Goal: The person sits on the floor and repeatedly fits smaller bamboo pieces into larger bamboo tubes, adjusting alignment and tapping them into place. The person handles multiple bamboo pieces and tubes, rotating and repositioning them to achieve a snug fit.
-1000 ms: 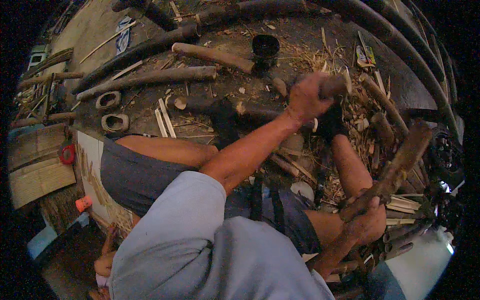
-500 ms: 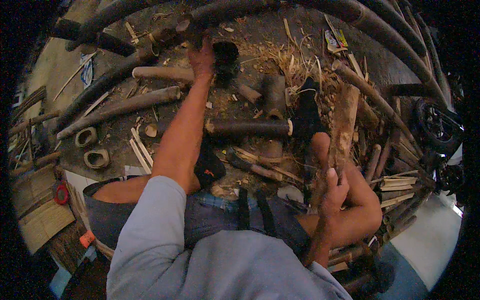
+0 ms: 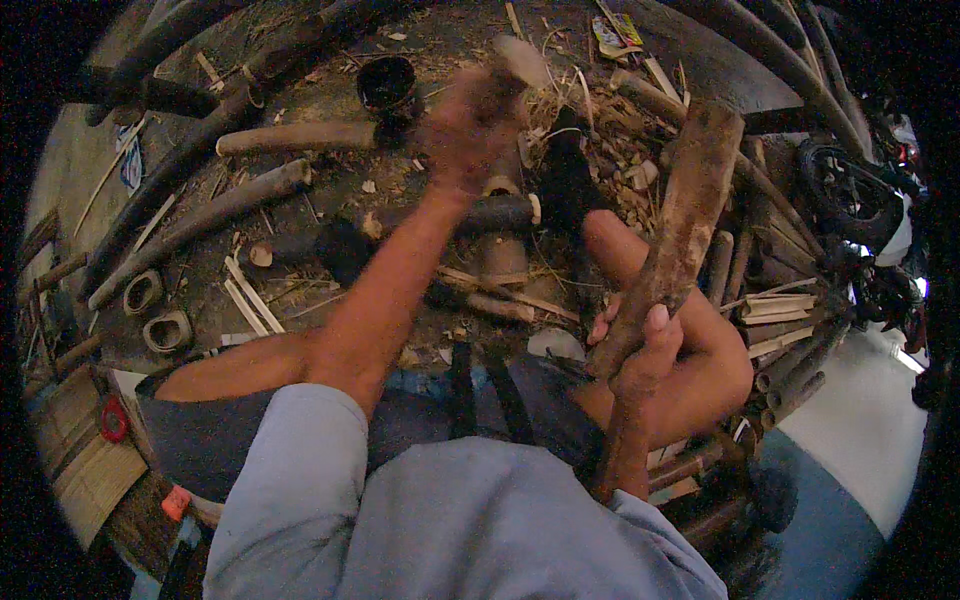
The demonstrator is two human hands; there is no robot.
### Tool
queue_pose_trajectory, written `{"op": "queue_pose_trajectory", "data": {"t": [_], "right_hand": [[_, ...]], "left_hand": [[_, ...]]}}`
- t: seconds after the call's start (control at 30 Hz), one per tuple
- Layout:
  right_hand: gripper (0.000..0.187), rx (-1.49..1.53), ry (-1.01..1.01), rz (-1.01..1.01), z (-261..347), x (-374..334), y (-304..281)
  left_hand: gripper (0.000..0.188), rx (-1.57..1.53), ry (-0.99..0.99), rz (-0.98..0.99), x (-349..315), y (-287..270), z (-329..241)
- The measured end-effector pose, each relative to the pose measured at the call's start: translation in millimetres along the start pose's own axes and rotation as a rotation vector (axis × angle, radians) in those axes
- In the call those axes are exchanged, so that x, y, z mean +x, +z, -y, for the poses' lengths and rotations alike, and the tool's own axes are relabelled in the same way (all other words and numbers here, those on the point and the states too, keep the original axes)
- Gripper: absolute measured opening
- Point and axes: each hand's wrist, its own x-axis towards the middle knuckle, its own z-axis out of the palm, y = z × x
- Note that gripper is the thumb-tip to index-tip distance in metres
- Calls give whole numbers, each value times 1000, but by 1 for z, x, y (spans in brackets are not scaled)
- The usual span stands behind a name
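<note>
My left hand (image 3: 465,135), smeared by motion, is out over the ground in front of me, closed round a short round piece of wood (image 3: 521,62) whose pale end faces up and to the right. My right hand (image 3: 645,355) is wrapped round the lower end of a thick wooden slab (image 3: 690,200), which tilts up and away over my right knee. Below my left hand, a dark bamboo pole (image 3: 490,214) with a pale cut end lies crosswise over a short bamboo length (image 3: 504,258). A dark pot (image 3: 387,84) stands just left of my left hand.
Bamboo poles (image 3: 210,228) lie on the left, with cut bamboo rings (image 3: 167,332) nearby. Wood shavings (image 3: 625,150) litter the far ground. Split sticks (image 3: 780,310) and more poles are piled at the right, near a motorcycle wheel (image 3: 850,190). A woven mat (image 3: 95,480) lies lower left.
My left hand has swung right from beside the dark pot, with the short wood piece in it. The slab in my right hand now leans further right. The whole view has shifted somewhat.
</note>
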Motion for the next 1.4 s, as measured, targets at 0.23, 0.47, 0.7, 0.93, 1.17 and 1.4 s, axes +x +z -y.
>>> {"op": "queue_pose_trajectory", "data": {"t": [0.23,0.47,0.7,0.93,1.17,1.4], "right_hand": [[64,-58,-133,-96,28,-27,-2],[69,-155,-74,-127,27,-39,-13],[52,-2,93,-139,-8,-40,-31],[59,-399,-280,-279,24,-32,-32],[61,-650,-219,-97,-32,13,-25],[62,-491,-236,-125,72,25,-45]], "left_hand": [[59,27,-106,447,-104,57,-73],[52,-6,-112,458,-121,65,-68],[48,1,-64,420,-117,62,-66],[49,-59,-63,396,-116,65,-59],[52,-31,-97,428,-118,73,-42],[47,-51,-163,499,-122,76,-35]]}}
